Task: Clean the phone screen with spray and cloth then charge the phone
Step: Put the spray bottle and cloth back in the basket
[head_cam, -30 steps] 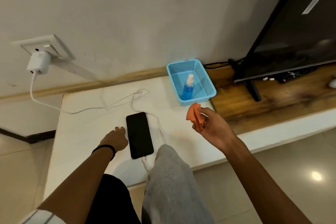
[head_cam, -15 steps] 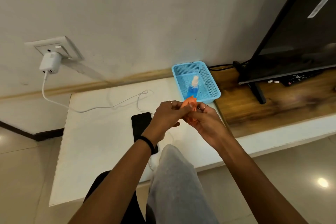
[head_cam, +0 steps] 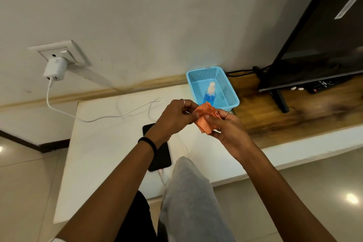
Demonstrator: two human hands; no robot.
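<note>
Cloth [head_cam: 204, 122] pinched between both hands, phone [head_cam: 160, 155] below left wrist

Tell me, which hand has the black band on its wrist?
The left hand. A black band circles its wrist, above the phone. The right hand, also gripping the orange cloth, has a bare wrist.

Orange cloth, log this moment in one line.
cloth: held by both hands | left hand | right hand | spray bottle: in basket | phone: plugged in
</note>
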